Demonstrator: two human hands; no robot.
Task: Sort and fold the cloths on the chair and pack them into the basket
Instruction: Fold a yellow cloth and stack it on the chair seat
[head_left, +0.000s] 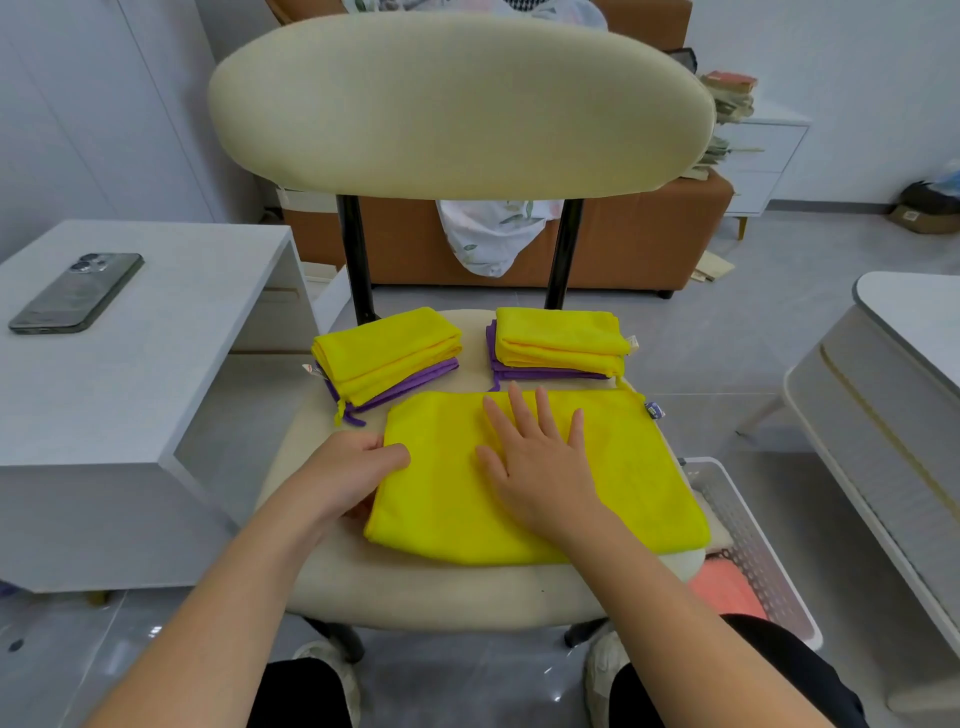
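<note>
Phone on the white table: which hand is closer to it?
Left. The left hand pinches the left edge of the yellow cloth, the side toward the phone; the right hand lies flat on the cloth's middle, farther away.

Chair (441, 587): yellow cloth (441, 499), left stack (387, 353), right stack (558, 335)

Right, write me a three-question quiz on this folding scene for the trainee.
1. True or false: the right hand lies flat on the yellow cloth.
2. How many folded stacks sit behind it on the chair?
3. Where is the basket: A) on the seat, B) on the floor right of the chair, C) on the table?
Key: 1 true; 2 two; 3 B.
</note>
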